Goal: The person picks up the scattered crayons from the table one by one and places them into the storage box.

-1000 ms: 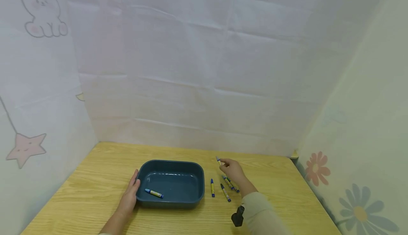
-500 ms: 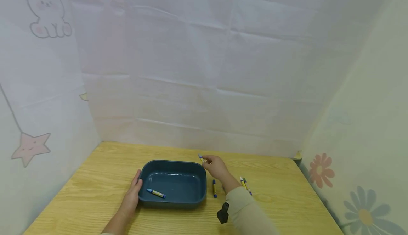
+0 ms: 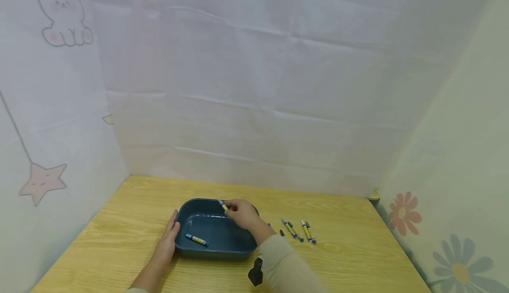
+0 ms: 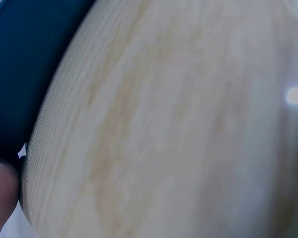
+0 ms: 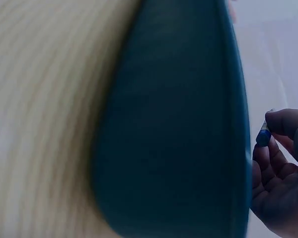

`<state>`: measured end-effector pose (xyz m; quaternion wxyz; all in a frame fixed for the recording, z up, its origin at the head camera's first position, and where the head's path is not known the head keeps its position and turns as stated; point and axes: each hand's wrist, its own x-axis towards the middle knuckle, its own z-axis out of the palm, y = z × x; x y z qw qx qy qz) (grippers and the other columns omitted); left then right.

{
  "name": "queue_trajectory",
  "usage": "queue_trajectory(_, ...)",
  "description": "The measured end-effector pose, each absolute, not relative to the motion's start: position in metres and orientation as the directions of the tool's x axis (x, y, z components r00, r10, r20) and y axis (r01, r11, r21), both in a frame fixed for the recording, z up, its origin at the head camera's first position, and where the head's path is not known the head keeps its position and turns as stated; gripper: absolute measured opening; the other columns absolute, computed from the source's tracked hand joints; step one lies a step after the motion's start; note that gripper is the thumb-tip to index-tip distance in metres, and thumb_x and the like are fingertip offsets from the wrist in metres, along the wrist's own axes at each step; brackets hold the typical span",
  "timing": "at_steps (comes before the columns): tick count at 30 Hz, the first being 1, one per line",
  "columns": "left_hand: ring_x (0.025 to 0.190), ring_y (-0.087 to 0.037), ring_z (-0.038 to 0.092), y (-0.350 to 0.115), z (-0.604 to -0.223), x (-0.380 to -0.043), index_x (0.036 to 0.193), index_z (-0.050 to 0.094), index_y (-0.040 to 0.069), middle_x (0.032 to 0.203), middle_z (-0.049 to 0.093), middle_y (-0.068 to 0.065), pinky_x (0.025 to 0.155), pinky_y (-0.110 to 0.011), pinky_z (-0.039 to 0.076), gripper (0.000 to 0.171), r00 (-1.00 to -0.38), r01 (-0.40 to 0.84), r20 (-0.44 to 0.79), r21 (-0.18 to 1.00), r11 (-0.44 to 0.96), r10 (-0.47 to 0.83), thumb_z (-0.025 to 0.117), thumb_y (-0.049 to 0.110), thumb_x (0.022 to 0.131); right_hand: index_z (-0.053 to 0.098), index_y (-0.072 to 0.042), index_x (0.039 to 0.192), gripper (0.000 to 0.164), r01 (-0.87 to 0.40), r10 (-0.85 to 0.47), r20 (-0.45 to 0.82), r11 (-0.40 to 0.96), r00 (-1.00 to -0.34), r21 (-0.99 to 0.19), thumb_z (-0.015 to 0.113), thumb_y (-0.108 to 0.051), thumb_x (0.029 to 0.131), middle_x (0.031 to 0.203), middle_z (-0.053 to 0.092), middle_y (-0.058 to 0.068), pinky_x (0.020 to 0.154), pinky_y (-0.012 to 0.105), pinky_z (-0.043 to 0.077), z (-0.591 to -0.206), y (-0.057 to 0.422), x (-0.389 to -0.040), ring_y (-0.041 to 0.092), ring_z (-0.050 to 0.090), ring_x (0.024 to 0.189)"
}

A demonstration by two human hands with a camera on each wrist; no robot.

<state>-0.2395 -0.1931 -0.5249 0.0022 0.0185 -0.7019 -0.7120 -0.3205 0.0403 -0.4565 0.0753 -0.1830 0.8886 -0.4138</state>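
Observation:
A dark blue rectangular bin (image 3: pixel 216 254) stands on the wooden table, with one crayon (image 3: pixel 196 240) lying in its left part. My left hand (image 3: pixel 164 244) rests along the bin's left wall, fingers straight and thumb at the rim. Over the bin's far half, my right hand (image 3: pixel 242 214) pinches another crayon (image 3: pixel 222 205) between thumb and fingertips, its light tip pointing up and to the left. The right wrist view shows the blue end of this crayon (image 5: pixel 263 138) just beyond the bin's rim.
Several yellow-wrapped crayons (image 3: pixel 295 232) lie on the table (image 3: pixel 350 249) right of the bin, some partly hidden by my right forearm. A black wrist device (image 3: pixel 256 273) hangs at my right sleeve. Patterned cloth walls (image 3: pixel 254 151) close off the back and both sides.
My right hand has carried the pinched crayon leftward from above the loose crayons to over the bin. My left hand stays at the bin's left side. The view has shifted slightly.

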Motion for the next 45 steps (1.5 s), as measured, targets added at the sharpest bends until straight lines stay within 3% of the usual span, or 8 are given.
queue_trajectory(9, 0.150, -0.040, -0.015, -0.191, -0.525, -0.240, 0.158, -0.003, 0.008, 0.165, -0.010, -0.013, 0.119, -0.062, -0.009, 0.060, -0.999, -0.014, -0.014, 1.000, 0.003, -0.033, 0.025, 0.030, 0.109, 0.068, -0.011, 0.124, 0.030, -0.320, -0.474, -0.013, 0.614, -0.880, -0.721, 0.064, -0.014, 0.094, 0.082, 0.059, -0.004, 0.051, 0.022, 0.035, -0.474, 0.012, -0.310, 0.008, 0.042, 0.058)
queue_trajectory(15, 0.150, -0.039, -0.017, -0.189, -0.527, -0.241, 0.158, -0.004, 0.014, 0.165, -0.012, -0.011, 0.118, -0.064, -0.011, 0.059, -0.999, -0.041, -0.041, 0.999, -0.002, -0.013, 0.021, 0.032, 0.109, 0.070, -0.010, 0.120, 0.028, -0.356, -0.513, -0.042, 0.650, -0.857, -0.671, 0.066, -0.013, 0.092, 0.079, 0.059, -0.004, 0.056, 0.021, 0.039, -0.481, -0.003, -0.303, 0.006, 0.045, 0.064)
queue_trajectory(29, 0.150, -0.039, -0.016, -0.188, -0.528, -0.240, 0.158, -0.005, 0.013, 0.166, -0.012, -0.010, 0.118, -0.064, -0.009, 0.058, -1.000, -0.029, -0.029, 1.000, 0.005, -0.002, 0.021, 0.030, 0.109, 0.072, -0.010, 0.116, 0.025, -0.358, -0.547, -0.142, 0.700, -0.825, -0.618, 0.067, -0.013, 0.092, 0.080, 0.066, -0.002, 0.064, 0.021, 0.046, -0.489, -0.015, -0.295, 0.005, 0.051, 0.069)
queue_trajectory(38, 0.150, -0.038, -0.017, -0.185, -0.526, -0.240, 0.158, -0.005, 0.011, 0.166, -0.012, -0.010, 0.119, -0.062, -0.009, 0.059, -1.000, -0.027, -0.027, 1.000, -0.003, 0.007, 0.022, 0.032, 0.109, 0.072, -0.008, 0.115, 0.025, -0.347, -0.543, -0.183, 0.724, -0.819, -0.596, 0.066, -0.017, 0.093, 0.103, 0.075, 0.003, 0.086, 0.027, 0.054, -0.486, -0.013, -0.292, 0.012, 0.065, 0.094)
queue_trajectory(45, 0.150, -0.039, -0.017, -0.185, -0.528, -0.242, 0.158, -0.005, 0.012, 0.165, -0.012, -0.011, 0.118, -0.063, -0.009, 0.059, -1.000, -0.026, -0.026, 1.000, -0.009, 0.012, 0.022, 0.031, 0.109, 0.072, -0.010, 0.115, 0.025, -0.339, -0.529, -0.156, 0.714, -0.834, -0.613, 0.068, -0.017, 0.092, 0.101, 0.074, 0.001, 0.083, 0.027, 0.055, -0.488, -0.010, -0.294, 0.011, 0.066, 0.093)
